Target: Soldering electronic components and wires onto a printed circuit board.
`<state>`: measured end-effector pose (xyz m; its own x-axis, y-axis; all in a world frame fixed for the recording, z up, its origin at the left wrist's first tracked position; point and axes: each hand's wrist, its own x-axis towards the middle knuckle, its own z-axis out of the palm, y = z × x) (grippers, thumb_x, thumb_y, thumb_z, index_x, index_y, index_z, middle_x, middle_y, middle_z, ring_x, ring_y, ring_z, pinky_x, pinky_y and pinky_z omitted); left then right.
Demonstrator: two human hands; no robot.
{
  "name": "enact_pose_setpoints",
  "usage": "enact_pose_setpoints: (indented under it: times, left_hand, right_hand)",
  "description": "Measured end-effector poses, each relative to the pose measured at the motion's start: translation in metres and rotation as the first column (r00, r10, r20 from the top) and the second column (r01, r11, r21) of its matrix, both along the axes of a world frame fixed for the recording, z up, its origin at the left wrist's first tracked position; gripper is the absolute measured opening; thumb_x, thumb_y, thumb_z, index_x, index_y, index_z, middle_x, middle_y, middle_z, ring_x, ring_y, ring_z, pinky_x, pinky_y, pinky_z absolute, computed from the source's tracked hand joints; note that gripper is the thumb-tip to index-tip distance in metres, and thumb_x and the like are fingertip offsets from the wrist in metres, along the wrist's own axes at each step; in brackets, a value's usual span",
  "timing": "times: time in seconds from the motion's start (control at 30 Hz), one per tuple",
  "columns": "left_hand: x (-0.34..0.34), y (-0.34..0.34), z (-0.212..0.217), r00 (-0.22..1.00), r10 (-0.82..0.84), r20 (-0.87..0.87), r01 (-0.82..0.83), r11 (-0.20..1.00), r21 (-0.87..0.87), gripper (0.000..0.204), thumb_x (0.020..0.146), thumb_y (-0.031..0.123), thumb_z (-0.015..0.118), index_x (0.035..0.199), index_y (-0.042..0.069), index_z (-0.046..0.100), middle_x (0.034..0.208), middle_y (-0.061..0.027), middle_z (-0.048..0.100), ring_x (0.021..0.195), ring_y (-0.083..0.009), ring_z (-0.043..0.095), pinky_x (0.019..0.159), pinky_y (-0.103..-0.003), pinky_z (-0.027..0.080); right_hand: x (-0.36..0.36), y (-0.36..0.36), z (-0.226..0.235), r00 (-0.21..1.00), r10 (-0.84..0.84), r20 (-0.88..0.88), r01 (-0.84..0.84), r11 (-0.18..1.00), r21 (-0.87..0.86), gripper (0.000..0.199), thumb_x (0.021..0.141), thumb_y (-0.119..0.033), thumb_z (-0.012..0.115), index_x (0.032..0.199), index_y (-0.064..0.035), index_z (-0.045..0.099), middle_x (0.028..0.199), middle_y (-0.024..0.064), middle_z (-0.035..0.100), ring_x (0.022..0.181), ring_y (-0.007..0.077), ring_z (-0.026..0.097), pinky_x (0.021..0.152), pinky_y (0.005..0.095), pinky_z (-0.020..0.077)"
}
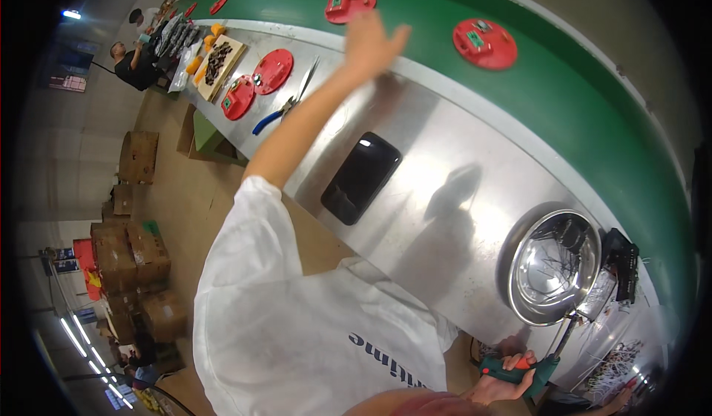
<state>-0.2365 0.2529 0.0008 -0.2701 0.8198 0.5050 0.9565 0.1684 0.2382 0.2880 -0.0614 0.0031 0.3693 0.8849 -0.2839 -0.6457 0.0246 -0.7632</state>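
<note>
green belt (423,19) borders steel bench (504,186). my left hand (368,49), thumb spread, is at a red disc (348,7) on the belt, contact unclear; my right hand (506,388) grips a green tool (502,372). work appears partway: two bench discs (273,72) lie face-up, completion indeterminate.

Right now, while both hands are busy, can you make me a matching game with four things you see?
Things:
1. Phone
2. Disc nearest the left hand
3. Bowl
4. Gun-shaped tool

Clues:
A. Round, shiny metal, with thin pieces inside
B. Held in the right hand
C. Black, lying on the metal table
D. Red, on the green belt

Right pairs: 1-C, 2-D, 3-A, 4-B.
</note>
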Motion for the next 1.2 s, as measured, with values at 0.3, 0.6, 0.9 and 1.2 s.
enact_pose_setpoints:
  times: [0.3,0.6,0.9,1.2]
  left_hand:
    - [-0.146,0.059,-0.019,0.970,0.244,0.004,-0.243,0.969,-0.048,0.046,0.077,0.038,0.067,0.101,0.000,0.061,0.099,-0.0223,0.065,0.094,-0.0391,0.062,0.080,-0.044,0.050]
    - [0.127,-0.105,0.049,0.514,-0.772,0.374,0.856,0.433,-0.283,0.046,0.079,0.008,0.068,0.122,0.002,0.054,0.122,-0.0179,0.057,0.113,-0.0323,0.056,0.094,-0.037,0.045]
    - [0.223,-0.142,0.065,0.320,-0.886,0.335,0.941,0.255,-0.224,0.047,0.071,0.007,0.070,0.117,0.005,0.058,0.121,-0.0144,0.054,0.113,-0.0323,0.052,0.095,-0.043,0.043]
    - [0.332,-0.116,0.036,0.193,-0.972,0.132,0.938,0.144,-0.314,0.007,0.073,0.006,0.064,0.078,0.003,0.061,0.084,-0.0070,0.057,0.083,-0.0248,0.053,0.073,-0.035,0.045]
  right_hand:
    - [0.002,-0.003,-0.007,0.994,-0.077,-0.071,0.076,0.997,-0.013,0.027,0.087,-0.024,0.050,0.097,0.0012,0.049,0.099,0.0108,0.050,0.056,0.0138,0.045,0.053,0.0261,0.0380]
    - [0.000,-0.005,-0.005,0.995,-0.084,-0.052,0.084,0.996,-0.005,0.031,0.085,-0.022,0.052,0.101,0.0045,0.051,0.100,0.0145,0.049,0.056,0.0157,0.046,0.051,0.0268,0.0364]
    - [0.000,-0.006,-0.011,0.995,-0.069,-0.073,0.069,0.998,-0.004,0.029,0.081,-0.023,0.052,0.096,0.0018,0.050,0.098,0.0152,0.049,0.054,0.0185,0.048,0.050,0.0277,0.0382]
    - [0.003,-0.007,-0.014,0.997,-0.035,-0.071,0.038,0.998,0.040,0.029,0.082,-0.024,0.052,0.096,0.0013,0.051,0.099,0.0148,0.051,0.055,0.0190,0.050,0.051,0.0279,0.0390]
